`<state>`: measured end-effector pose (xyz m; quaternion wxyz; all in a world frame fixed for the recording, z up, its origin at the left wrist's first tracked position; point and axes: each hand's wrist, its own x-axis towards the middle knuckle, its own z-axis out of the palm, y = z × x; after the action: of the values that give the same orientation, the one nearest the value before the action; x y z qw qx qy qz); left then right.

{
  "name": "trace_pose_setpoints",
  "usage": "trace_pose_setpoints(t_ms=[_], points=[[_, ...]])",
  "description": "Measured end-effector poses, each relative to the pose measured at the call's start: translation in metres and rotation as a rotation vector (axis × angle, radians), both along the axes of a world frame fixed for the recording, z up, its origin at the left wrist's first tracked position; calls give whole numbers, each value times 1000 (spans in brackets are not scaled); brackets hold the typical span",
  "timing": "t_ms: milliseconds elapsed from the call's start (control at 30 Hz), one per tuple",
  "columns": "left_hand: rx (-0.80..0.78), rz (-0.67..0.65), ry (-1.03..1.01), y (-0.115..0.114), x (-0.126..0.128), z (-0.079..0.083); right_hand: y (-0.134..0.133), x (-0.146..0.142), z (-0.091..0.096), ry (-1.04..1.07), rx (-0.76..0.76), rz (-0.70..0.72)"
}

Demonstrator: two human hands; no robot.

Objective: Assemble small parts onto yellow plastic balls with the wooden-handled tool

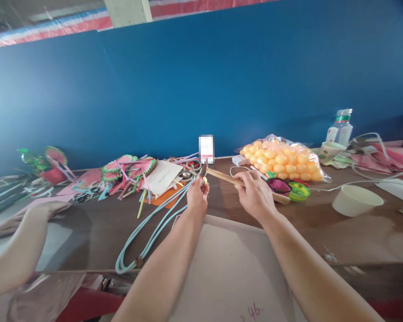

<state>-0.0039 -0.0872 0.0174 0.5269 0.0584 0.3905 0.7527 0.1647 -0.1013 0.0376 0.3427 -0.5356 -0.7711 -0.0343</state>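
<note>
Wooden-handled, the hammer (226,177) lies slantwise above the brown table (309,223), its dark head towards the middle and the end of its handle out beyond the right hand (254,190). That hand comes in from the lower right, the forearm stretched well forward, the back of the hand turned up and the fingers curled over the handle in a closed grasp. From the lower left the other forearm reaches up steeply to the left hand (198,191), which is folded nearly shut, thumb and fingers pinching a small shiny golden piece (204,180) (too small to make out what it is) just under the hammer's head. Whether the head touches the piece, I cannot tell.

Beside the left forearm, a loop of pale blue cord (130,243) trails down the table; a clear bag of orange balls (282,158) rests behind the right hand. Farther left, another person's hand (55,208) reaches over the table, palm apparently down and fingers extended; I cannot tell whether it holds anything.
</note>
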Motion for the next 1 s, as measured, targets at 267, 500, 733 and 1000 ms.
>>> trace_pose_setpoints(t_ms=[267,500,733,1000], points=[[21,10,12,2,-1,-3,-1,0,0,13,25,-14],[26,7,44,2,0,-4,2,0,0,-9,-37,-5],[20,6,38,2,0,-5,2,1,-1,7,-38,-30],[-53,18,11,3,-1,-1,0,2,0,47,27,-12]])
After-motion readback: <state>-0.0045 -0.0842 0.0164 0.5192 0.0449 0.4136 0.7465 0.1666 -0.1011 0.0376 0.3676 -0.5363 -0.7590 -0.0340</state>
